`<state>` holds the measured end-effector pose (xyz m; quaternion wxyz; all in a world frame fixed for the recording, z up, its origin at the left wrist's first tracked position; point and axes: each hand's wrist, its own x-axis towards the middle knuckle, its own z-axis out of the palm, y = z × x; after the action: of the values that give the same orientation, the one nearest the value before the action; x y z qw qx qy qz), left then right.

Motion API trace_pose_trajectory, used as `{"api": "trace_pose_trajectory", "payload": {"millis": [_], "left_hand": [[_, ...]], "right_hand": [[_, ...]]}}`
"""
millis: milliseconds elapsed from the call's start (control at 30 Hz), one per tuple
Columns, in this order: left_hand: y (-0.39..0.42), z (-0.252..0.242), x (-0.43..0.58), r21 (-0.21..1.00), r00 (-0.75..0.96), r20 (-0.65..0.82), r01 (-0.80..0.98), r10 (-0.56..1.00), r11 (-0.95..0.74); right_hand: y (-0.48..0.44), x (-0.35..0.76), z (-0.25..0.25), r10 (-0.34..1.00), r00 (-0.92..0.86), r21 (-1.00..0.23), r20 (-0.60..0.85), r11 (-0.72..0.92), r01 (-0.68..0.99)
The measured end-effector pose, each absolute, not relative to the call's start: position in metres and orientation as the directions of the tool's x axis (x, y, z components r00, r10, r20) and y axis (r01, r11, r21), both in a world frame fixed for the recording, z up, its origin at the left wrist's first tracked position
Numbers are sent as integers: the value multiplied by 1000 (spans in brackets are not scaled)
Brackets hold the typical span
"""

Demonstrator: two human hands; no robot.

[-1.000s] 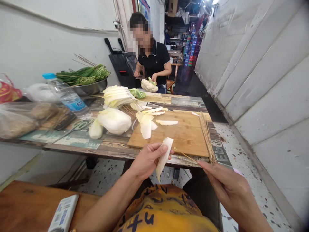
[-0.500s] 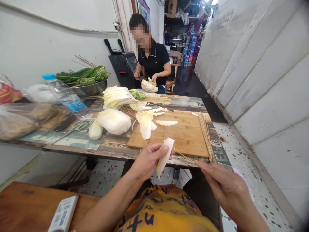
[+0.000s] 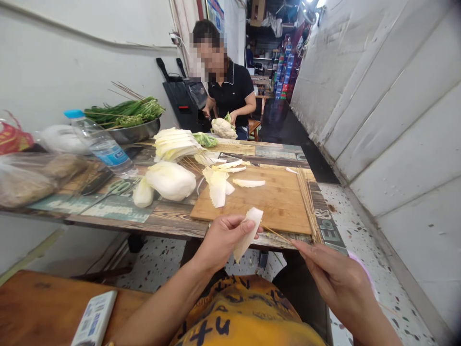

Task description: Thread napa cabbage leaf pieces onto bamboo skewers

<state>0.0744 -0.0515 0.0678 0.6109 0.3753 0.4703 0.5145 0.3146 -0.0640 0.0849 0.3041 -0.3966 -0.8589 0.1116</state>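
Left fingers (image 3: 248, 226) pinched a cabbage strip (image 3: 245, 240), long axis roughly near-to-far; right fingers (image 3: 300, 246) pinched a skewer (image 3: 276, 233), tip pointing left toward the strip, contact unclear.

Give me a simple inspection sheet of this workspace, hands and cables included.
Surface: plank-patterned table with a wooden cutting board; leaf pieces lie on the board.
Things being handled: a pale leaf strip and a thin stick.
Clutter: a water bottle, scissors, plastic bag, cabbage and metal bowl of greens; loose sticks along the board's right edge.
Left hand: pinches the strip.
Right hand: holds the stick, tip near the strip; whether it pierces is unclear.
Cables: a pale cable or conduit along the left wall.
Surroundings: a person in black across the table, holding cauliflower.
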Motion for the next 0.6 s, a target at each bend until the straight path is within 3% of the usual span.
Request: {"api": "trace_pose_trajectory", "payload": {"millis": [333,600], "left_hand": [[-54,65,74,951,51,-168,-255,985,175],[-54,63,83,960,83,-176,-208,981,190]], "right_hand": [[-52,313,89,788,-501,-609,359,604,513],[-51,303,86,814,-479,-657,328,561,504]]}}
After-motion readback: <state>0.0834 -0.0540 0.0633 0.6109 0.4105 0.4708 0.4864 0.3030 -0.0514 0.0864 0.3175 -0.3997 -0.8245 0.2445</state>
